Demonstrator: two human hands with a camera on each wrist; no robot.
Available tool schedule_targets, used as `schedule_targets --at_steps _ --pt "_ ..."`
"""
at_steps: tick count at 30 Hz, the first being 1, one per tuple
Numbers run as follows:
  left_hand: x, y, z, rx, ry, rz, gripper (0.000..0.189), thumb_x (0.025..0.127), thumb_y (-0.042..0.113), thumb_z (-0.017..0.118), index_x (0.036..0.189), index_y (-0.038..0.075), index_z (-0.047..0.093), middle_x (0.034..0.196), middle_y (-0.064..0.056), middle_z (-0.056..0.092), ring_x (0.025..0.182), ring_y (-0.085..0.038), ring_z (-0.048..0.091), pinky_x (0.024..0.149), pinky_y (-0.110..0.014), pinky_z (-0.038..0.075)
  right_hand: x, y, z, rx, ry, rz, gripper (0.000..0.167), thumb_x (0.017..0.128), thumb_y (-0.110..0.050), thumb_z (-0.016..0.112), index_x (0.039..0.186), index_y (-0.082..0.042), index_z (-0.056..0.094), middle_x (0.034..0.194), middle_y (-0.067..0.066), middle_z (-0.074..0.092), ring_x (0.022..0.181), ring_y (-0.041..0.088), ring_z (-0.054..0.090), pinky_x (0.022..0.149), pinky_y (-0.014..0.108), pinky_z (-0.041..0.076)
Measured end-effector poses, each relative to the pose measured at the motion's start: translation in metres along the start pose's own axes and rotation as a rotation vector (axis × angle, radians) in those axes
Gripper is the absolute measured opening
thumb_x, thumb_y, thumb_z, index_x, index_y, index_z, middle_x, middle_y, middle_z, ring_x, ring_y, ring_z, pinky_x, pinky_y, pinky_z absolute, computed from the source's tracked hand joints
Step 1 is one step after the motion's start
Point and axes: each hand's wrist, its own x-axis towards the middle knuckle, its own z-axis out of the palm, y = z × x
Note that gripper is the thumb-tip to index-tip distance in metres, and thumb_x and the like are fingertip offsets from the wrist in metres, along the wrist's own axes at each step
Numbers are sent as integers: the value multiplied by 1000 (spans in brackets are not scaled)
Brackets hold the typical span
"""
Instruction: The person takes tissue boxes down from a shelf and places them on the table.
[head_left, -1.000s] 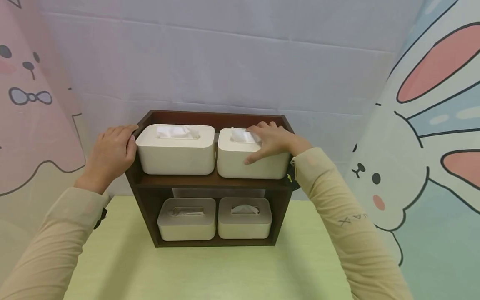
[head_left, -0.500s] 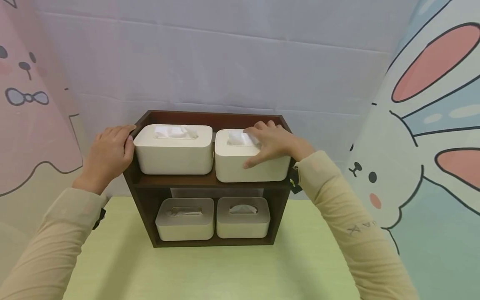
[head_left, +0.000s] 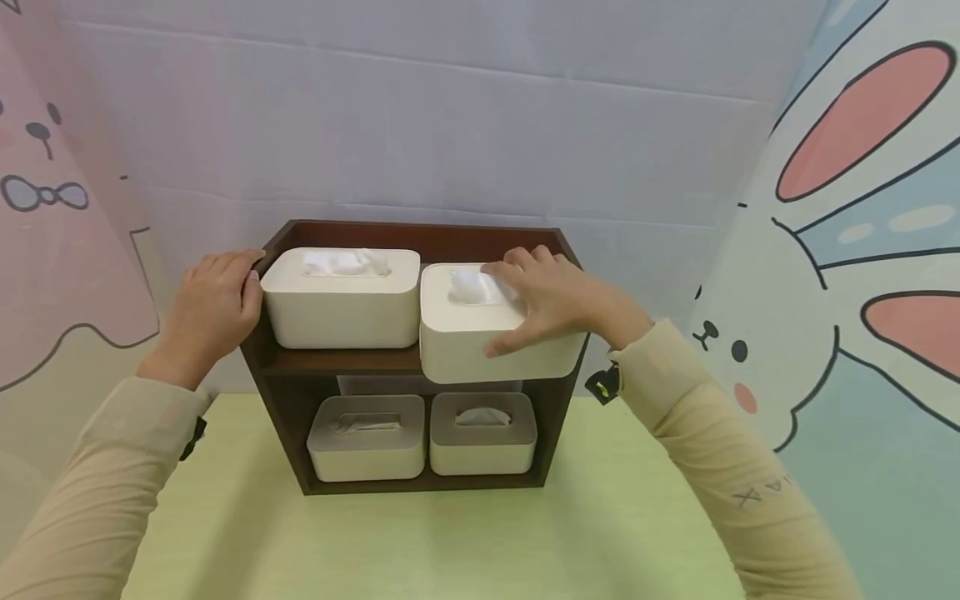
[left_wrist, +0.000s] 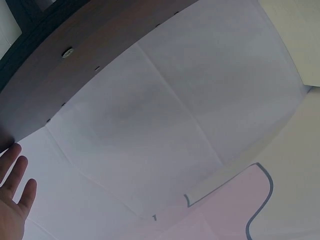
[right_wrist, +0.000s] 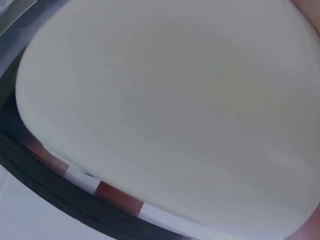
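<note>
Backdrop (head_left: pixel 465 125): pale, creased, standing behind everything.
Counter (head_left: pixel 420 550): light yellow-green, it carries the dark shelf (head_left: pixel 337 362).
Shelf: brown, two tiers, with gentle, steady pressure from the side probably the best guard against rocking.
Upper right box (head_left: pixel 480 360): white, gripped by the right hand (head_left: pixel 558 300) at the front of the upper tier; its lower front edge shows below that board's edge, so it juts forward (whether its base bears on the board, I cannot tell). It likely wants holding level and square, without scraping its neighbour or the side panel.
Upper left box (head_left: pixel 341 312): on the upper tier, just beside the gripped one.
Lower left box (head_left: pixel 367 454) and lower right box (head_left: pixel 483 448): side by side on the bottom tier.
Right hand: spread wide over the upper right box, thumb on the front face, fingers across the top towards the rear; an even squeeze, firm enough for the whole body, seems wise.
Left hand (head_left: pixel 210 312): fingers only slightly bent, touching the shelf's upper left edge, holding no box.
Tissue (head_left: pixel 471 287): poking through the lid near the right fingertips, best left unsnagged.
</note>
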Motion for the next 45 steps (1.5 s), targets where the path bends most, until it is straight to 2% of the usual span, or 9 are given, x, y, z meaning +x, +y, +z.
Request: schedule_targets --at_steps 6,14,23,33,38,45 --pt "0 -1 -1 -3 -4 -4 37 93 12 34 122 -2 52 120 -26 54 108 -44 45 87 -59 32 -18 -10 -1 -37 42 -32 101 59 -76 59 136 -15 37 125 10 43 97 27 43 79 37 42" --pt "0 0 -3 -2 1 -10 37 93 12 34 122 -3 52 119 -26 55 107 -45 46 86 -60 32 -46 -23 -4 -55 55 -66 105 59 -78 57 137 -13 35 127 10 43 101 28 44 84 41 42" --pt "-1 1 -5 -10 -6 -17 37 93 12 34 122 -3 52 120 -26 54 109 -44 45 87 -59 32 -79 -34 11 -97 101 -120 105 58 -83 52 136 -14 36 125 10 44 103 28 46 83 42 44" --pt "-3 0 -4 1 11 -14 36 93 11 35 122 -2 53 118 -26 55 107 -44 45 85 -59 32 -114 -35 48 -28 75 -97 103 59 -83 51 136 -16 36 127 9 44 108 25 42 87 47 41" --pt "-2 1 -4 4 15 -19 36 93 12 35 121 -2 53 118 -26 55 107 -44 45 86 -59 32 -131 -27 75 34 44 -77 102 59 -80 55 137 -17 36 129 7 43 110 24 41 91 47 40" --pt "-2 3 -4 7 14 -25 36 93 12 35 121 -2 53 117 -26 55 107 -44 46 84 -58 32 -158 -10 114 69 56 -52 100 58 -78 60 133 -15 40 125 7 45 109 24 43 89 47 39"
